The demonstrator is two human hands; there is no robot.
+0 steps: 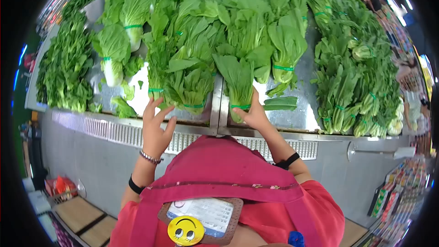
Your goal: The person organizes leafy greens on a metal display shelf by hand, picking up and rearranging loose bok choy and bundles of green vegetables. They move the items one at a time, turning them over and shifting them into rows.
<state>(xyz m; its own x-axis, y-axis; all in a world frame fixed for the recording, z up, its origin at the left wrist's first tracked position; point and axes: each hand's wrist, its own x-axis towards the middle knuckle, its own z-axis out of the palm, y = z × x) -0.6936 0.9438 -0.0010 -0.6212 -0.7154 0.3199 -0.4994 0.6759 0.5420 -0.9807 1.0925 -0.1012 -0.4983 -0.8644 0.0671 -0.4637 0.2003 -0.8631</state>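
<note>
My right hand (254,115) is wrapped round the base of a bunch of leafy greens (238,80), just at its green tie, at the front of the metal display counter (288,116). My left hand (157,126) has its fingers spread, holding nothing, with the fingertips close to the stem end of another tied bunch (156,84). Between the two hands lies a broad bunch of greens (194,91), bound with a green band near its stems. A loose leaf (280,104) rests on the metal right of my right hand.
More tied greens (199,23) are heaped toward the back. Dark leafy bunches (68,68) fill the left end, and long-leaved bunches (356,73) the right. A metal grate (109,130) runs along the counter's front edge. Packaged goods (407,187) stand at the lower right.
</note>
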